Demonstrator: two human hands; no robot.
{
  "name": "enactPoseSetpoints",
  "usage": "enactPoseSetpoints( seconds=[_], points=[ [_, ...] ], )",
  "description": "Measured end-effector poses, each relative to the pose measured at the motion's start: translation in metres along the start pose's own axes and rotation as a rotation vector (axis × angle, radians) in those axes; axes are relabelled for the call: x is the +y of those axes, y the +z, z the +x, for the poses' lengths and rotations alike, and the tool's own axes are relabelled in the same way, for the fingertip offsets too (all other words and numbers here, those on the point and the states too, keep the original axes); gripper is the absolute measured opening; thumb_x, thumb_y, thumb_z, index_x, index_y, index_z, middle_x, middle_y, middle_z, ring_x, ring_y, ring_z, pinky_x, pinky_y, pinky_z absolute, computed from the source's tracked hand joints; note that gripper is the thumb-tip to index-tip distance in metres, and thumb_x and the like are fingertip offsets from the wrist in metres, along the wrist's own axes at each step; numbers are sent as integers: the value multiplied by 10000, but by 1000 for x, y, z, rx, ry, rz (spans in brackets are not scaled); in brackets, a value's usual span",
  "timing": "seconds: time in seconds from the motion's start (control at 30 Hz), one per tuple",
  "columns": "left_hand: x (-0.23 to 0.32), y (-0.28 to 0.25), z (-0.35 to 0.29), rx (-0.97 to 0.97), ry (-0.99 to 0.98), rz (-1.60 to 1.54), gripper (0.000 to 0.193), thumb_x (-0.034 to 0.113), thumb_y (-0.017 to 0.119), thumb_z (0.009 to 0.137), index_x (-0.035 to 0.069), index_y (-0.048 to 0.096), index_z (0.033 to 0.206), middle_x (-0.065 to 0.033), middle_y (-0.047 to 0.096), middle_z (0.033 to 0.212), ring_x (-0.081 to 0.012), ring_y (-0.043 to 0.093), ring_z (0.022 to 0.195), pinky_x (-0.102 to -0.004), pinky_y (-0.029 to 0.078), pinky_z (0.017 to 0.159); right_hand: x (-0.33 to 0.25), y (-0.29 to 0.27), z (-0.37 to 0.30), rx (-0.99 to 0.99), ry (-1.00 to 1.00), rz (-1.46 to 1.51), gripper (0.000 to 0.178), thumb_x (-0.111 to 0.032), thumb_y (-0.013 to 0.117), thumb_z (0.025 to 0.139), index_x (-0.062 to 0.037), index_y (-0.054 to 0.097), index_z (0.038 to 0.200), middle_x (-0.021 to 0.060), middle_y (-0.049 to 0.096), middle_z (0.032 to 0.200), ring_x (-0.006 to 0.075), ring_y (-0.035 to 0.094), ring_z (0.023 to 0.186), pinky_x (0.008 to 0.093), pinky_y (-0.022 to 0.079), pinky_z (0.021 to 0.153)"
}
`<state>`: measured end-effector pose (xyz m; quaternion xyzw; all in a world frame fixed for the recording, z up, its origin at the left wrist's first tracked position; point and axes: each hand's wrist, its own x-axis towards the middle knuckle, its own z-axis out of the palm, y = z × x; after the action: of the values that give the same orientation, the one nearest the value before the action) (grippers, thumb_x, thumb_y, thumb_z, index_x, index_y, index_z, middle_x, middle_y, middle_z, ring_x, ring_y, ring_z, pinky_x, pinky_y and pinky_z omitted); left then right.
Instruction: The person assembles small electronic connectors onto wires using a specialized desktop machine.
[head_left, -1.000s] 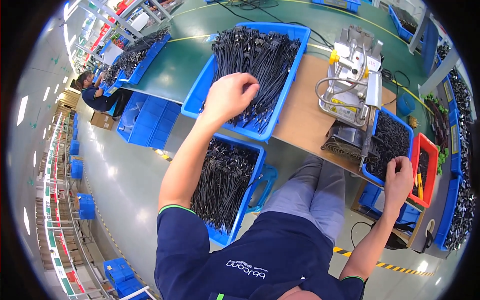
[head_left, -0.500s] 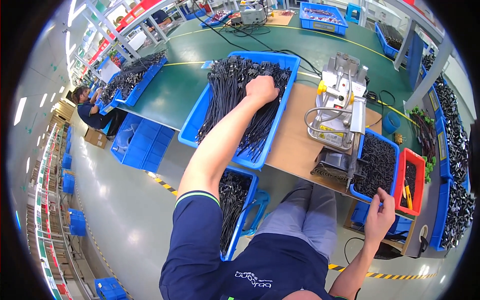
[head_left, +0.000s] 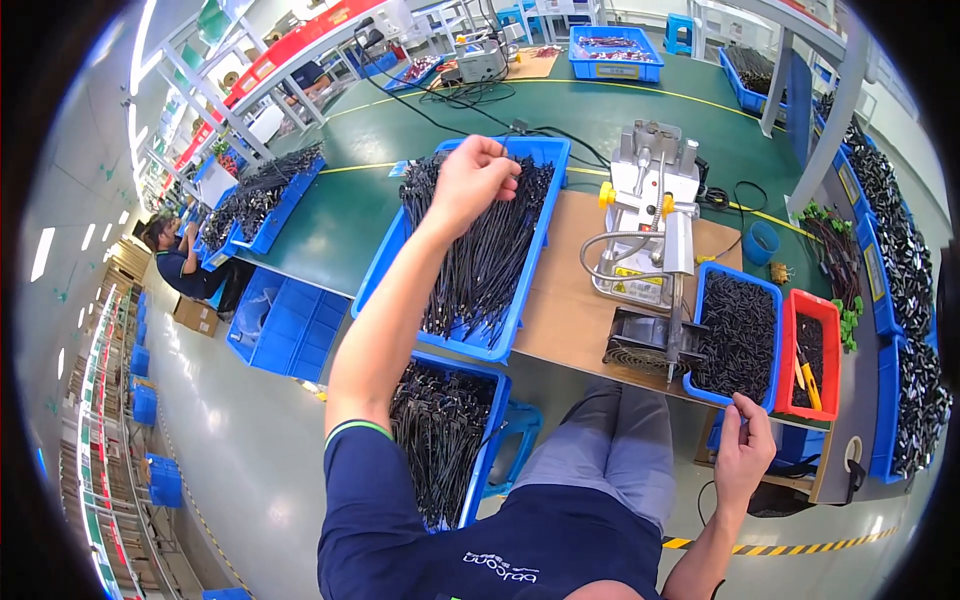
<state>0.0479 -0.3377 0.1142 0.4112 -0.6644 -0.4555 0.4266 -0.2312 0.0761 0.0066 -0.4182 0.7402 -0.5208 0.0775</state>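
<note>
Cables (head_left: 480, 265) and black pieces (head_left: 738, 335) flank the machine (head_left: 645, 205), likely for reach; left hand (head_left: 472, 185) and right hand (head_left: 745, 455) pinch, contents indiscernible.

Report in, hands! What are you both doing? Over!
Left hand over black cables. Right hand at near edge of small blue bin. Grips unclear. Metal machine between cables and bin.

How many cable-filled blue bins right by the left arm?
2: upper bin on the green bench, under the left hand; lower bin below its edge. Others may hide.
</note>
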Motion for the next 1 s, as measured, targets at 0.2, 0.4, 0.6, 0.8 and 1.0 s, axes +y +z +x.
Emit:
enactPoseSetpoints(
  seconds=[0.2, 0.4, 0.6, 0.8, 1.0],
  points=[
    [106, 24, -127, -313, 89, 66, 208, 59, 581, 1056, 2, 611, 1254, -78, 760, 990, -32, 559, 636, -198, 438, 537, 6, -7, -16, -68, 99, 254, 115, 19, 719, 1001, 1, 734, 1113, -11, 672, 1012, 13, 507, 777, 178, 394, 659],
    [61, 54, -229, -776, -286, -107, 151, 125, 610, 1108, 9, 663, 1189, -10, 707, 921, -61, 651, 851, -242, 508, 763, -19, 0, -19, -177, 10, 502, 182, 79, 786, 905, 12, 764, 1073, 63, 701, 1060, 53, 567, 811, 197, 434, 672],
    [-7, 106, -287, -900, -508, -340, 278, 194, 657, 1095, -4, 661, 1290, -35, 766, 1004, -65, 655, 874, -249, 526, 749, -35, 17, -30, -332, 43, 655, 137, 44, 748, 968, 30, 762, 1103, 109, 762, 1067, 97, 680, 882, 221, 515, 735],
    [-22, 134, -310, -789, -528, -433, 189, 174, 662, 1091, 12, 673, 1188, -40, 759, 973, -66, 658, 862, -239, 536, 773, -15, 14, -52, -411, 317, 804, 174, -26, 712, 1035, 39, 729, 1195, 105, 782, 1092, 97, 712, 978, 233, 566, 819],
    [-26, 140, -314, -764, -520, -456, 156, 169, 667, 1088, 21, 670, 1137, -37, 757, 971, -60, 672, 889, -243, 546, 788, -11, 13, -58, -366, 365, 901, 191, -33, 707, 1040, 46, 716, 1214, 116, 782, 1093, 95, 709, 967, 232, 565, 837]
  ],
)
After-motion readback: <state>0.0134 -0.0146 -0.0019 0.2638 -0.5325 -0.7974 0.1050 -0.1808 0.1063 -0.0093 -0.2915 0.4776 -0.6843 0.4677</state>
